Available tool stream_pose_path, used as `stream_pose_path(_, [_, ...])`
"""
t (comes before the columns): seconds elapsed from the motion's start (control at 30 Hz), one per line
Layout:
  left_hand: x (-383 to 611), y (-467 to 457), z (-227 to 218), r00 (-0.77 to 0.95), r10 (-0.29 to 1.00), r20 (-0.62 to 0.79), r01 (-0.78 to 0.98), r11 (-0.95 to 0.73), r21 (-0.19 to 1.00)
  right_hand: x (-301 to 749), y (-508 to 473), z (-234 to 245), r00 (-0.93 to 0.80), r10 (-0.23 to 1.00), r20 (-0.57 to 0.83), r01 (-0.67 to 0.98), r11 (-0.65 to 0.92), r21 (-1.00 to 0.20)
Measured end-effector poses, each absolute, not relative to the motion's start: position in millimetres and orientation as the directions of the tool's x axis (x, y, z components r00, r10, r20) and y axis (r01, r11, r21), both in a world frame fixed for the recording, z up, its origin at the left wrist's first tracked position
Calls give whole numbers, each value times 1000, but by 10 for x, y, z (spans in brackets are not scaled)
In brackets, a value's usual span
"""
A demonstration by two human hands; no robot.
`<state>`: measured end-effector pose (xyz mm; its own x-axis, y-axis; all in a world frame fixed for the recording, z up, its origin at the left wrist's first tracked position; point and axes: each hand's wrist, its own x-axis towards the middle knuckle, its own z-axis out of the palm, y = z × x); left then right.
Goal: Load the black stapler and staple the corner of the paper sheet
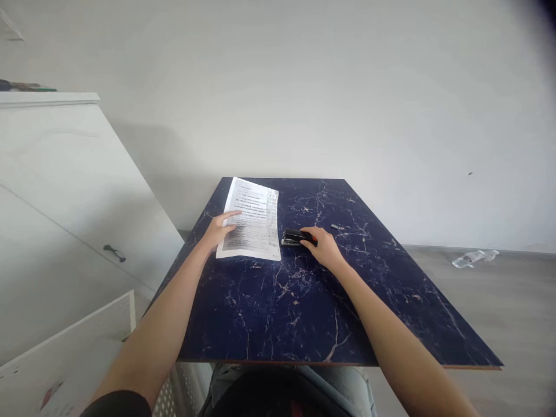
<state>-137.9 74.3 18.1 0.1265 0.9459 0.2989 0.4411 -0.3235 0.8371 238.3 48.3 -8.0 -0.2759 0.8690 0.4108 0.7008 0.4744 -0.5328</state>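
Observation:
Printed white sheets of paper (256, 231) lie on the left half of the dark blue marbled table (278, 313), their right edge slightly curved. My left hand (217, 230) rests on the left edge of the paper, with its thumb and a finger stretched apart over the print. To the right of the paper, my right hand (322, 245) is closed around the rear of a black stapler (294, 235). The stapler's front end points left, close beside the paper's lower right edge. My palm hides its back part.
A small grey strip (337, 227), perhaps staples, lies on the table beyond my right hand. A white cabinet (65, 174) with a dark handle (114, 252) stands at the left. A pale wall rises behind the table. Clear crumpled plastic (473, 258) lies on the floor at right.

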Motion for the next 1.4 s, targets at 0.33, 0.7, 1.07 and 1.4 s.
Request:
stream_pose_path(0.33, [-1297, 807, 53, 147, 924, 353, 399, -382, 834, 2340, 499, -120, -342, 826, 449, 616, 557, -556])
stream_pose_path(0.7, [-1267, 836, -8, 177, 908, 380, 391, -419, 820, 2358, 457, -47, -345, 853, 393, 629, 520, -577])
stream_pose_path(1.07, [-1253, 827, -31, 170, 914, 368, 404, -405, 820, 2461, 416, 96, -395, 864, 313, 665, 504, -551])
stream_pose_path(1.4, [-1149, 767, 18, 177, 914, 365, 387, -406, 828, 2422, 339, 170, -471, 790, 392, 592, 613, -523])
